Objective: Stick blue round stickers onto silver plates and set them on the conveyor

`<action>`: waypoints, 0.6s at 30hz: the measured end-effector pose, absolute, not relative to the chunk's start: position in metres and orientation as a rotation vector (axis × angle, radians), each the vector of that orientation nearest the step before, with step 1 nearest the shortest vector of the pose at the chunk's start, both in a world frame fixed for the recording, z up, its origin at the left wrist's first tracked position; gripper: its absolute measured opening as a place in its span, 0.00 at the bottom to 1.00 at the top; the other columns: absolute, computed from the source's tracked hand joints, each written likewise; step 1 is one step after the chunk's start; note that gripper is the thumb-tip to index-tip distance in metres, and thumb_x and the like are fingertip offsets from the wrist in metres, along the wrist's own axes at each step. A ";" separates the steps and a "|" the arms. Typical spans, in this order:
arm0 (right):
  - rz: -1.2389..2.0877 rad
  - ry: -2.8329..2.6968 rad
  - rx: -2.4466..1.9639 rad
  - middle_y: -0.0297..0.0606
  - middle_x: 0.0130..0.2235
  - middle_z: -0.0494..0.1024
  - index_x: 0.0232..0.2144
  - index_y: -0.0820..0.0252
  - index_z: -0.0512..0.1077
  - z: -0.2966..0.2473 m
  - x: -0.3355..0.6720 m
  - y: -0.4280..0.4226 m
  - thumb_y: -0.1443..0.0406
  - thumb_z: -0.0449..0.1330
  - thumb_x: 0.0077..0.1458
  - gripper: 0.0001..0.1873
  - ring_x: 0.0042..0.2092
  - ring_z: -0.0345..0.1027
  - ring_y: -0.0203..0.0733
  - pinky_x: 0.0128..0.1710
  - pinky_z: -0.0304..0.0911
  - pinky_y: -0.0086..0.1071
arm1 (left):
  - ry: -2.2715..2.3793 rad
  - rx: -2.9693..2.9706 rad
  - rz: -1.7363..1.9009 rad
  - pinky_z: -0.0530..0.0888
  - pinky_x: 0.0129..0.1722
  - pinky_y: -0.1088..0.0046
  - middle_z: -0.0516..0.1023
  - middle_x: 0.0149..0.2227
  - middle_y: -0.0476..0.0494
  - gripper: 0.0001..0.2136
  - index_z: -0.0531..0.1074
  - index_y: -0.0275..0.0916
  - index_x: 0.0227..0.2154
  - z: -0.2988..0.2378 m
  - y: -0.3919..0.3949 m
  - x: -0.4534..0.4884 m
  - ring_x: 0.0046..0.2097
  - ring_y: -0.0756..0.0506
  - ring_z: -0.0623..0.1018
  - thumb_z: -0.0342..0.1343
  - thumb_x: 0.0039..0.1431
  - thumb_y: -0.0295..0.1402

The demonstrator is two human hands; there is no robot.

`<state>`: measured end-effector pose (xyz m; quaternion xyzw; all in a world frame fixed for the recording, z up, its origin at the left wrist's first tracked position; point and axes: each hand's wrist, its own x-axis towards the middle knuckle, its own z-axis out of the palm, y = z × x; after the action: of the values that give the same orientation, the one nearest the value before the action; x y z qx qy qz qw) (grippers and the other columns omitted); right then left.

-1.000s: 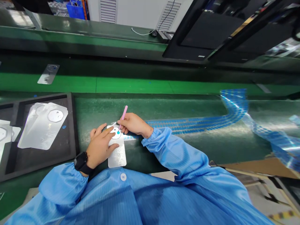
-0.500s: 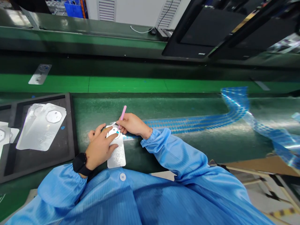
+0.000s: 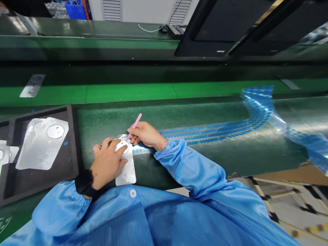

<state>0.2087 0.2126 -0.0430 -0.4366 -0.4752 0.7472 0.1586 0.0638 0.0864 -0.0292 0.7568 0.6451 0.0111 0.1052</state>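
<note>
A flat silvery plate [image 3: 127, 171] with a white octagonal patch near its far end lies on the green bench in front of me. My left hand [image 3: 108, 162] rests over its left side with fingers spread, pressing on it, and covers part of the patch. Pinched in my right hand [image 3: 145, 134] are slim pink tweezers [image 3: 136, 120], tilted, with their tip down near the patch's far right edge. Whether the tip touches the plate I cannot tell. A clear strip with rows of blue dots [image 3: 200, 134] passes behind and under my right hand.
At left, a black tray [image 3: 76, 136] holds several similar plates [image 3: 38, 150]. Another plate [image 3: 32, 85] lies on the bright green band farther back. Black panels [image 3: 217, 30] lean at the upper right. The dotted strip bends up and trails off to the right.
The tweezers' tip has drawn back from the middle of the patch toward its far right edge. A blue spot seen at the tip before is not visible there now. My left hand stays on the plate.
</note>
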 end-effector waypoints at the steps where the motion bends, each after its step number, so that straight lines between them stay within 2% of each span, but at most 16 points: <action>1: 2.147 -1.346 -1.230 0.34 0.17 0.72 0.23 0.67 0.69 -0.044 0.209 0.213 0.72 0.55 0.61 0.14 0.16 0.65 0.30 0.16 0.65 0.20 | 1.905 2.234 0.016 0.64 0.44 0.51 0.71 0.55 0.38 0.18 0.73 0.50 0.50 -0.028 0.087 0.064 0.56 0.30 0.62 0.58 0.55 0.36; 13: 2.219 -1.292 -1.109 0.34 0.18 0.73 0.24 0.66 0.68 -0.050 0.212 0.215 0.69 0.59 0.59 0.12 0.18 0.67 0.30 0.17 0.66 0.20 | 1.945 2.174 -0.005 0.65 0.43 0.49 0.70 0.56 0.39 0.15 0.76 0.51 0.46 -0.029 0.089 0.064 0.56 0.28 0.61 0.60 0.54 0.36; 18: 2.254 -1.260 -1.068 0.34 0.17 0.73 0.24 0.66 0.68 -0.052 0.212 0.218 0.69 0.59 0.60 0.12 0.17 0.66 0.30 0.17 0.66 0.20 | 1.972 2.180 -0.003 0.66 0.42 0.48 0.67 0.60 0.39 0.17 0.76 0.51 0.47 -0.029 0.091 0.063 0.55 0.27 0.61 0.62 0.52 0.37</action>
<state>0.2122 0.2179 -0.0518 -0.3764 -0.4442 0.7945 0.1727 0.0630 0.0909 -0.0286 0.7378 0.6674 -0.0009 0.1011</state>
